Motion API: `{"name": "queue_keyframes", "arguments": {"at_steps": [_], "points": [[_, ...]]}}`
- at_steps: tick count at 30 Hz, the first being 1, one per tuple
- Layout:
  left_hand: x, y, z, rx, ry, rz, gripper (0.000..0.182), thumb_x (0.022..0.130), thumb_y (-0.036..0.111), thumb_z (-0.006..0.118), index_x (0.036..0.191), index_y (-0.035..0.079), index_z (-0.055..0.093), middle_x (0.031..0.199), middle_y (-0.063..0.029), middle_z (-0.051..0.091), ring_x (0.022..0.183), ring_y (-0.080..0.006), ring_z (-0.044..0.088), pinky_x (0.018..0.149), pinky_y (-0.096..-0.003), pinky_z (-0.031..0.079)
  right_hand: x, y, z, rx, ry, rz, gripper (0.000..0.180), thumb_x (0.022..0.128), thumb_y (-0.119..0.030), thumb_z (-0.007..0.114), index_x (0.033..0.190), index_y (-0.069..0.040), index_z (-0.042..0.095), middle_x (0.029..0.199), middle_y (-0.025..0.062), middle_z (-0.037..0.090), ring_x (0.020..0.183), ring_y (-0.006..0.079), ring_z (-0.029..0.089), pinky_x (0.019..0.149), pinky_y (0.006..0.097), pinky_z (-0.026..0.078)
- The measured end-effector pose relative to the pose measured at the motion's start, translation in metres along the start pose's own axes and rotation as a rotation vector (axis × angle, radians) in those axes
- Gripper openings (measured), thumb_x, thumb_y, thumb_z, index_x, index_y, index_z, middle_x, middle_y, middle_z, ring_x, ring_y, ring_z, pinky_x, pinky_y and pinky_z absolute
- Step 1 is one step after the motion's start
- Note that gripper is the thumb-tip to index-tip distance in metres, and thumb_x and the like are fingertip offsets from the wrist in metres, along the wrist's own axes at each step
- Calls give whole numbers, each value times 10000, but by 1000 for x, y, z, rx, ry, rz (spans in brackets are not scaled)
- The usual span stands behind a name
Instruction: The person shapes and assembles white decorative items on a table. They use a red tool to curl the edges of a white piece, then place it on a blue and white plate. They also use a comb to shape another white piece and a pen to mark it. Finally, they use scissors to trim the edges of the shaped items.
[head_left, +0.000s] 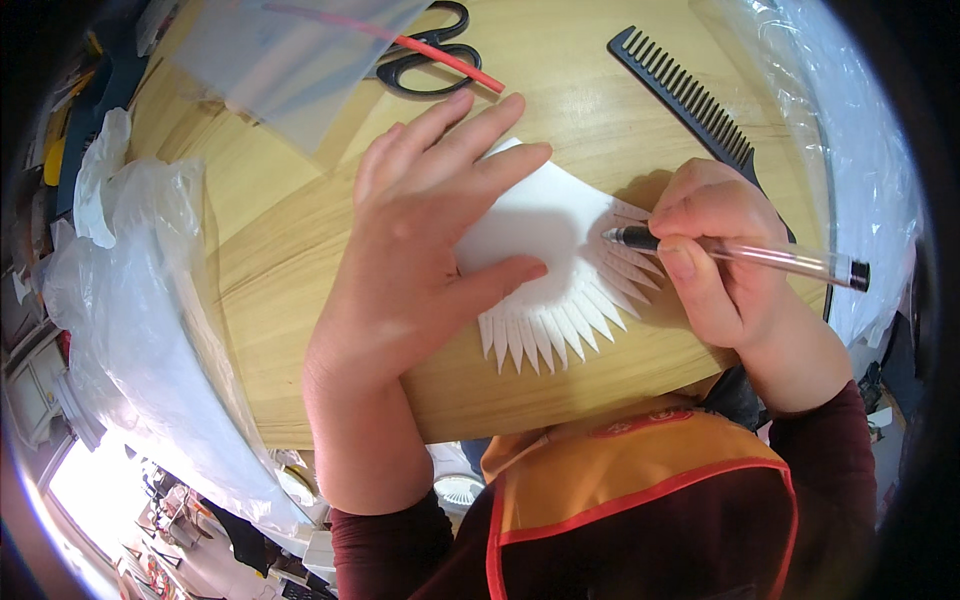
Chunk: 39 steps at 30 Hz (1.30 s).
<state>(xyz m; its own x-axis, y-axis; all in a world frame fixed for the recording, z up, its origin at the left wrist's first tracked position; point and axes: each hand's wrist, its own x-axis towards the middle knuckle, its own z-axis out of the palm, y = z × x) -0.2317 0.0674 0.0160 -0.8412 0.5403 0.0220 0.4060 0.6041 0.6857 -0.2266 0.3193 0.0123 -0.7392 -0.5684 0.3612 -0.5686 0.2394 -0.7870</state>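
A white sheet (525, 217) with a fringe of pointed, petal-like strips lies on the wooden table. My left hand (420, 232) rests over its left part, fingers spread, thumb on the sheet. In my right hand (720, 247) is a clear-barrelled pen (787, 261) with a black grip, its tip at the base of the strips on the right side. Small marks run along the strips. Whether the tip touches the sheet cannot be told.
Beyond my hands lie black-handled scissors (431, 91), a red stick (450, 60) and a translucent plastic sheet (300, 67). A black comb (682, 94) lies beyond my right hand. Clear plastic film (150, 315) covers the table's left side, with more film (862, 150) on the right.
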Motion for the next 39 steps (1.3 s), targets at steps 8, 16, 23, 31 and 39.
{"name": "queue_keyframes", "arguments": {"at_steps": [8,16,23,31,39], "points": [[0,0,0,-8,2,-6,664,607,103,787,1249,85,618,1424,-115,489,1368,-333,344,1105,-436,252,3,1,6,1,-13,-20,102,875,-54,566,968,-14,554,771,100,580,647,208,543,592,313,441],[0,1,-2,-10,-1,-11,658,614,113,790,1249,81,617,1428,-116,484,1375,-330,335,1109,-436,244,0,2,1,86,57,-16,119,897,-40,546,1009,-1,537,831,116,558,679,185,501,621,291,426],[0,2,-2,-10,-11,-17,657,618,116,789,1250,75,615,1431,-121,479,1379,-332,327,1112,-437,236,3,2,8,44,154,35,65,851,-75,619,885,-22,603,712,104,611,598,244,582,557,331,449],[0,2,-2,-8,-12,-22,655,619,118,787,1248,73,615,1430,-124,480,1377,-329,332,1113,-434,232,2,3,1,16,15,-12,121,893,-15,527,1012,11,533,862,126,552,691,173,511,609,279,431],[0,2,-2,6,-16,-18,655,624,126,789,1253,76,612,1429,-124,481,1381,-329,328,1114,-437,230,2,4,10,95,231,69,59,867,-34,610,892,18,602,767,106,596,625,203,571,573,292,443]]}}
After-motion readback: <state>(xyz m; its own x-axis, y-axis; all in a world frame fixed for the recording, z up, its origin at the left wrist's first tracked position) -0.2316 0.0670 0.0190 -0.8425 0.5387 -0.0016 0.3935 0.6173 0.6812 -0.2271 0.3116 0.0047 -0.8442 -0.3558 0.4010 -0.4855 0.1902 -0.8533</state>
